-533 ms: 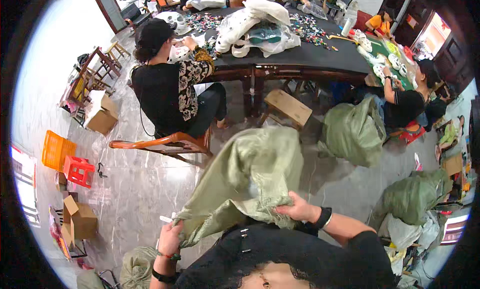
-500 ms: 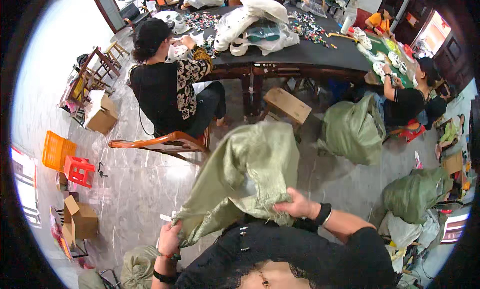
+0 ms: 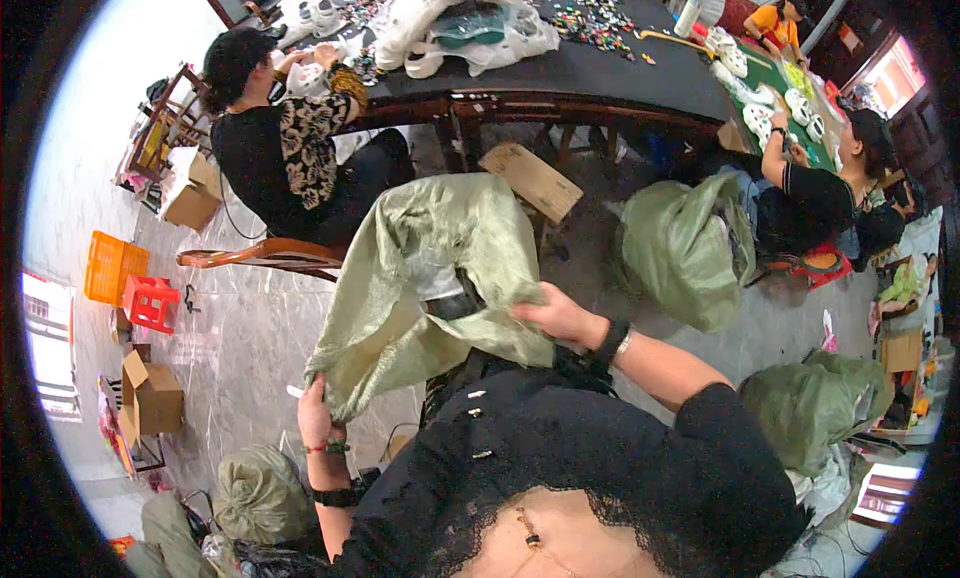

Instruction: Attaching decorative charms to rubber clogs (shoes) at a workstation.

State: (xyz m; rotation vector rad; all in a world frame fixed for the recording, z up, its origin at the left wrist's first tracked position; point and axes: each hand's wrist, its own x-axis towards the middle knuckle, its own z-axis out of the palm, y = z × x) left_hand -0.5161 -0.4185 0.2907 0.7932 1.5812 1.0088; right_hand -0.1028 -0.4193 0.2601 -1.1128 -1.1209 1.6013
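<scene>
A large green woven sack [image 3: 470,218] is stretched between my two hands, its mouth spread wide toward me. My left hand [image 3: 316,410] grips the rim at the lower left, fingers closed on the cloth. On the opposite side, my right hand [image 3: 550,314] is closed round a bunched fold of the rim. Through the mouth I see clear plastic [image 3: 435,278] and something dark inside, which I cannot make out. A small white item sticks out beside my left hand.
Ahead, a person [image 3: 290,128] sits on a wooden chair [image 3: 265,256] at a dark table [image 3: 590,88] bearing bagged white clogs and small coloured pieces. Full green sacks [image 3: 685,243] stand to the right. A cardboard box [image 3: 530,178] lies beyond my sack. Left are a red stool [image 3: 150,305] and an orange crate [image 3: 113,268].
The sack's mouth has spread wider, showing the plastic inside. Both hands and the sack now appear further left, and my right hand is higher. The surroundings have shifted left in view.
</scene>
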